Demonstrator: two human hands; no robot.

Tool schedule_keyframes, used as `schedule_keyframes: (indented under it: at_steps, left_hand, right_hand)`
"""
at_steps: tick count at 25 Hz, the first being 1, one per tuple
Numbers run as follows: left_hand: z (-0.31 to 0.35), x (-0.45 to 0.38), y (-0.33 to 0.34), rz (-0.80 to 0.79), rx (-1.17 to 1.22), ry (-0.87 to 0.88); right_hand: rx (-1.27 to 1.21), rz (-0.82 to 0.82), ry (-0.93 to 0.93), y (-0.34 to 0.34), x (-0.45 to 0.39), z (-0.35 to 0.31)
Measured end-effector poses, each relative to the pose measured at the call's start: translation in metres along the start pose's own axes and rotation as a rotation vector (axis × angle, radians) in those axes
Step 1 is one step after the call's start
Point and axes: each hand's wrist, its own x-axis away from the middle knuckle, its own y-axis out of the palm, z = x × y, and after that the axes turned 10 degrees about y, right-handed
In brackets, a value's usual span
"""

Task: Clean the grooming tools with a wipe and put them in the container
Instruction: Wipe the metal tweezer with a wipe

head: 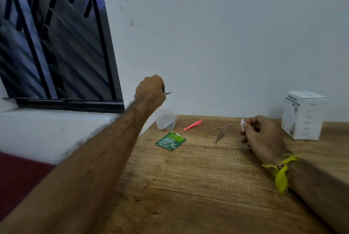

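My left hand is raised above the clear plastic container at the table's far left, closed on a small metal tool whose tip pokes out to the right. Something dark lies in the container's bottom. My right hand rests on the table and pinches a small white wipe. Between the hands lie pink tweezers, a thin metal stick and metal tweezers.
A torn green wipe sachet lies in front of the container. A white box stands at the back right by the wall. The wooden table ends at the left beside a white window ledge.
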Motion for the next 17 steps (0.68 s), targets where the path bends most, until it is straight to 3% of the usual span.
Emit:
schedule_keyframes:
  at_steps: [4, 8, 10, 11, 14, 15, 17]
  left_hand:
    - [0.008, -0.017, 0.012, -0.239, -0.248, 0.08]
    - [0.002, -0.017, 0.018, -0.389, -0.261, 0.037]
    - [0.004, -0.014, 0.012, -0.37, -0.237, 0.031]
    - [0.01, -0.01, 0.008, -0.277, -0.235, 0.067]
    - [0.052, 0.017, 0.01, 0.015, 0.011, 0.222]
    - [0.07, 0.031, 0.018, -0.024, 0.135, 0.238]
    - [0.102, 0.056, 0.043, -0.251, 0.281, 0.197]
  right_hand:
    - [-0.027, 0.004, 0.005, -0.001, 0.001, -0.001]
    - [-0.018, 0.026, 0.005, 0.0, -0.001, -0.001]
    - [-0.007, 0.038, 0.003, -0.001, 0.0, 0.0]
    - [0.0, 0.045, 0.006, -0.001, 0.0, 0.0]
    - [0.006, 0.096, 0.016, -0.001, -0.001, 0.001]
    - [0.006, 0.119, 0.013, -0.001, -0.002, 0.0]
    - [-0.009, 0.152, 0.005, -0.003, -0.003, -0.001]
